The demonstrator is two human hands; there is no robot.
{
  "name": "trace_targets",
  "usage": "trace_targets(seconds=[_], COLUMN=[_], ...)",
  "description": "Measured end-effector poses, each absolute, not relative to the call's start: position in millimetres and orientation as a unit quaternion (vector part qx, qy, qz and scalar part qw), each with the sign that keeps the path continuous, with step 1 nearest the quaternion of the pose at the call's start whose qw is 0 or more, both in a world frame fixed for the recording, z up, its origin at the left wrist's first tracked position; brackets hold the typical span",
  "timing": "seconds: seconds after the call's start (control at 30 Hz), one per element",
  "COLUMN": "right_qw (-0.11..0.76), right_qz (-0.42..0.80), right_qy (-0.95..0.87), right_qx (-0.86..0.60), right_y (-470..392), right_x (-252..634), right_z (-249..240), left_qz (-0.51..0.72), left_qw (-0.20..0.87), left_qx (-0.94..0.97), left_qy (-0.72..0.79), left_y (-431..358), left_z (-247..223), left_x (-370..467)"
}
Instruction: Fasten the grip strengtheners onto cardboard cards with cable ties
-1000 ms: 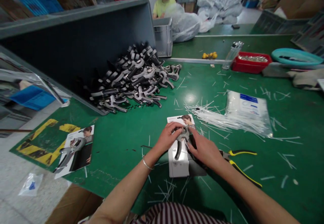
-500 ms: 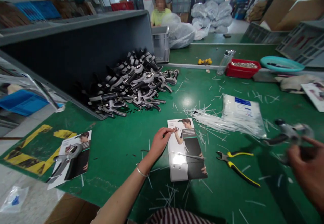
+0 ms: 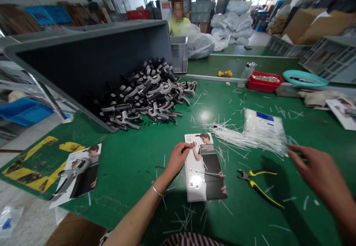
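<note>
A printed backing card (image 3: 198,164) with small holes and a white cable tie across it lies in front of me on the green table. My left hand (image 3: 180,157) is closed at its upper left edge, thumb and forefinger pinched together over it. My right hand (image 3: 314,168) is at the right, slightly blurred, fingers stretched out and holding nothing. Its fingertips are close to the clear bag of cable ties (image 3: 264,125), from which loose white cable ties (image 3: 236,138) spill. Yellow-black cutting pliers (image 3: 258,186) lie with handles apart between the card and my right hand.
A grey crate (image 3: 91,49) on its side holds a heap of hand grip exercisers (image 3: 147,97). Another card with an exerciser (image 3: 76,173) lies at left. A red tray (image 3: 264,82) and turquoise dish (image 3: 304,78) stand at back right. A person (image 3: 178,20) is beyond.
The hand grip exerciser that was in my right hand no longer shows. That hand has moved left towards the cable tie bag with its fingers extended. My left hand stays on the card.
</note>
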State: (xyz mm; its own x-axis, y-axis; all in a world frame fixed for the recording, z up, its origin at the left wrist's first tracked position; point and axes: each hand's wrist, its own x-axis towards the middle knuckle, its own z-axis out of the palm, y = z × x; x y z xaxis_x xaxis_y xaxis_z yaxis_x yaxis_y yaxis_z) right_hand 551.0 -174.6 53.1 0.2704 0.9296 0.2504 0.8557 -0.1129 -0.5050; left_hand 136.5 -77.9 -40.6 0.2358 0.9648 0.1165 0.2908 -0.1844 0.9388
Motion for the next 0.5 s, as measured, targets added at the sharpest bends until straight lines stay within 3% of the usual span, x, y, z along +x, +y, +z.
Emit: trace_targets(seconds=[0.13, 0.2, 0.3, 0.5], right_qw=[0.254, 0.184, 0.162, 0.080], right_qz=[0.233, 0.195, 0.163, 0.182], right_qy=[-0.733, -0.794, -0.805, -0.805], right_qx=[-0.587, -0.545, -0.547, -0.559], right_y=[-50.2, 5.2, 70.2, 116.3], right_x=[407.0, 338.0, 270.2, 225.4], right_z=[51.3, 47.1, 37.2, 18.8], left_qz=[0.402, 0.411, 0.424, 0.435], left_qw=[0.409, 0.400, 0.394, 0.402], left_qx=[0.685, 0.697, 0.700, 0.693], left_qy=[0.449, 0.431, 0.419, 0.410], left_y=[-80.9, -81.9, -81.6, -76.6], left_z=[-45.4, -48.8, -52.6, -54.5], left_x=[134.1, 132.3, 130.6, 130.4])
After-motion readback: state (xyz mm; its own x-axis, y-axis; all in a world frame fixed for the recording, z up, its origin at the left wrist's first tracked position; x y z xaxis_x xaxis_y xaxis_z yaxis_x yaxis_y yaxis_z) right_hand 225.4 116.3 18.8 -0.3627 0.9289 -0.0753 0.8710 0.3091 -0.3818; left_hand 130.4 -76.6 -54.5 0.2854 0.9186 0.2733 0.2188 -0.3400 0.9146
